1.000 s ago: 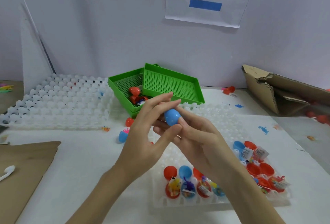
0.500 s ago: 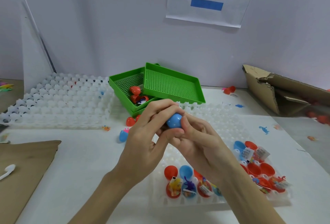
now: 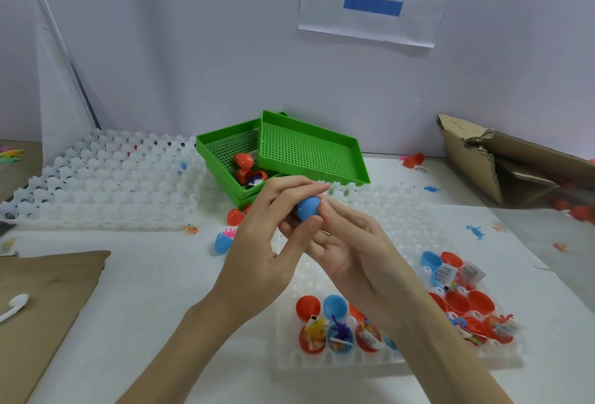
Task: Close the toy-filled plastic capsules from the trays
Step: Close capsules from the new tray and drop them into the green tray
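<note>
Both hands meet at centre above the bench (image 3: 154, 291): the left hand (image 3: 260, 262) and right hand (image 3: 357, 258) pinch one blue capsule (image 3: 309, 209) between curled fingers. Open bench lies at 7 o'clock. The white tray (image 3: 402, 360) at 5 o'clock reaches the bench's near edge, holding open filled capsule halves. Two green trays (image 3: 309, 149) overlap at 12 o'clock.
</note>
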